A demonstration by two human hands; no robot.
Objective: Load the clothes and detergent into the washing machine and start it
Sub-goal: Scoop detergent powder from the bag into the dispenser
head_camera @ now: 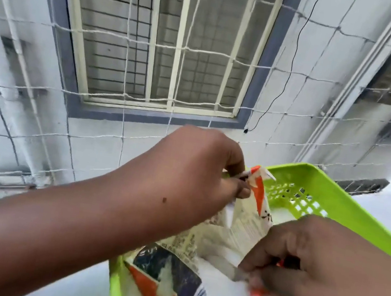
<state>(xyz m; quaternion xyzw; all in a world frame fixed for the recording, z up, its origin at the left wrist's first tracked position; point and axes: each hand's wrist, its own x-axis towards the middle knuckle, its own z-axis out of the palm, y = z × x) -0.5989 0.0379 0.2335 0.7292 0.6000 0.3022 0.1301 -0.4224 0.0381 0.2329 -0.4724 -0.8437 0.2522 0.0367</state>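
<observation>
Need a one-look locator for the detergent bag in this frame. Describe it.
Start at the lime-green perforated basket at lower right, in front of the netted window. The detergent bag sits in it, its mouth pulled open by the left hand and right hand. It is the only printed item: orange, dark blue and white plastic film.

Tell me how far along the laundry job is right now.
Early stage. Done: nothing that shows; no washing machine or clothes are in view. In hand: the left hand and right hand each pinch an edge of the detergent bag, holding its mouth open over the green basket. Left: adding detergent, loading clothes, starting the machine.
</observation>
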